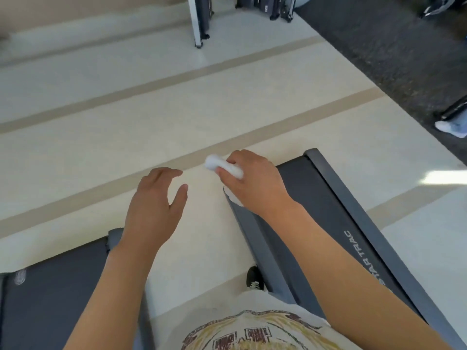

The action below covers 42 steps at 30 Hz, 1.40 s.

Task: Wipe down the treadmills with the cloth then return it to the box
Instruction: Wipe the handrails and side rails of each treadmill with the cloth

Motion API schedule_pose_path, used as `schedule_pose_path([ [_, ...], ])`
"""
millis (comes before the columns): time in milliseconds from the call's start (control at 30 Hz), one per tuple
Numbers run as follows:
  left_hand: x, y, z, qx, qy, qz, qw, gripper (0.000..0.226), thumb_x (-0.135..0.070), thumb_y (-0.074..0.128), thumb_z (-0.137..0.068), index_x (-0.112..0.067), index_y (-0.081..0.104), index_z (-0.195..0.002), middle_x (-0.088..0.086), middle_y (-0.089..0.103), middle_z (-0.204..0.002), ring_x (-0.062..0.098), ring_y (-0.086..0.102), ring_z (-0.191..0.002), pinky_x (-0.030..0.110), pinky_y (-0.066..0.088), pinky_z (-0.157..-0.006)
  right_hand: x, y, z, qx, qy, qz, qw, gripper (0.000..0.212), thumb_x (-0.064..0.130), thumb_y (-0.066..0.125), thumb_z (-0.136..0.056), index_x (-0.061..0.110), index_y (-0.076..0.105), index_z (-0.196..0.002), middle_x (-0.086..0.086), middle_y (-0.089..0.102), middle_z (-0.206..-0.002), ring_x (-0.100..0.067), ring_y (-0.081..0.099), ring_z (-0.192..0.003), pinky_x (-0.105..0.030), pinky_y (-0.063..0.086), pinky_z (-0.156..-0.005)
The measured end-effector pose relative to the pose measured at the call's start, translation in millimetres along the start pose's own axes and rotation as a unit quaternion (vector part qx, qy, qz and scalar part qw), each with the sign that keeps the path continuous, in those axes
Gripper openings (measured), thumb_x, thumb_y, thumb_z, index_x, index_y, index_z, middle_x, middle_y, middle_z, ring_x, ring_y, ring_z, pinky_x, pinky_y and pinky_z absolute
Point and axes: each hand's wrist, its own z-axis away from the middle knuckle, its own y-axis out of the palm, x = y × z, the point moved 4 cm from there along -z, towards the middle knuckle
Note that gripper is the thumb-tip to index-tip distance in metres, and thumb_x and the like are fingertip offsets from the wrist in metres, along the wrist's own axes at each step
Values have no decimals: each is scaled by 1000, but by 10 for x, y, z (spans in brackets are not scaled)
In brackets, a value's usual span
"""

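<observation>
My right hand (252,181) grips a bunched white cloth (222,166) above the rear left corner of a dark treadmill (333,218), whose belt and grey side rails run toward the lower right. A bit of the cloth hangs under my palm. My left hand (154,205) hovers over the pale floor with fingers loosely spread, holding nothing. A second treadmill (50,299) lies at the lower left, its rear end just below my left wrist. No box is in view.
I stand in the strip of beige floor (197,248) between the two treadmills; my black shoe (255,277) shows there. Gym machine frames (202,21) stand at the top. Dark carpet (391,46) lies at the upper right, with another person's white shoe (451,127).
</observation>
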Motion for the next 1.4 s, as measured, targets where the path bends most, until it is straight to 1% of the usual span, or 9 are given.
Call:
schedule_pose_path([
  [133,14,-158,-318,-38,-23,-4,999,32,-30,59,-104,-22,63,-135,-12,57,-133,15,52,-114,39,51,-84,7,-34,-434,19,-23,-34,999,36,46,58,-100,27,45,-72,7,51,-70,-10,50,-62,-24,31,-56],
  [233,100,-266,-549,-57,-42,-4,998,33,-31,58,-104,-23,63,-136,-11,56,-135,13,50,-116,41,53,-87,11,32,-795,23,-47,-41,998,34,49,55,-101,26,51,-77,6,56,-76,-11,55,-69,-30,41,-60],
  [300,188,-326,-729,-64,-50,-5,997,34,-31,58,-104,-23,62,-137,-10,56,-137,14,51,-120,43,55,-88,27,83,-1032,24,-53,-42,997,33,51,54,-101,24,55,-82,5,59,-79,-10,58,-73,-30,45,-63],
  [400,366,-379,-1092,-69,-50,-9,996,34,-32,57,-104,-23,62,-137,-8,56,-138,19,51,-126,44,54,-91,87,175,-1392,17,-58,-46,997,32,50,56,-100,23,56,-82,5,59,-78,-10,57,-71,-29,44,-61],
  [733,1368,-915,-2688,-57,2,-12,998,35,-32,60,-103,-23,62,-137,-8,57,-139,18,51,-120,36,47,-88,723,666,-2797,-36,-9,-50,998,30,48,58,-100,22,61,-87,7,62,-80,-12,60,-75,-35,49,-67],
  [867,1741,-1394,-3319,-48,25,-22,998,37,-33,62,-101,-24,62,-138,-8,56,-139,19,47,-127,44,51,-96,1125,762,-3286,-66,13,-44,997,28,48,58,-100,22,63,-88,8,63,-80,-12,61,-75,-40,54,-69],
  [967,1874,-1613,-3743,-46,45,-16,998,39,-33,65,-101,-24,61,-139,-7,56,-140,18,44,-131,49,49,-103,1367,801,-3568,-87,17,-39,995,26,48,59,-100,24,63,-89,9,63,-81,-12,62,-76,-39,53,-68],
  [1100,1987,-1623,-4098,-42,56,26,997,42,-34,66,-99,-26,59,-140,-10,54,-141,15,42,-134,42,43,-110,1484,850,-3876,-88,28,-18,996,26,48,59,-100,25,64,-90,9,65,-83,-10,62,-76,-36,52,-67],
  [1400,1890,-1248,-5025,0,86,43,995,45,-38,66,-98,-27,58,-141,-11,51,-144,14,40,-136,33,39,-108,1093,613,-4481,-137,67,-16,988,23,45,62,-100,24,65,-91,11,64,-81,-7,61,-74,-27,42,-61],
])
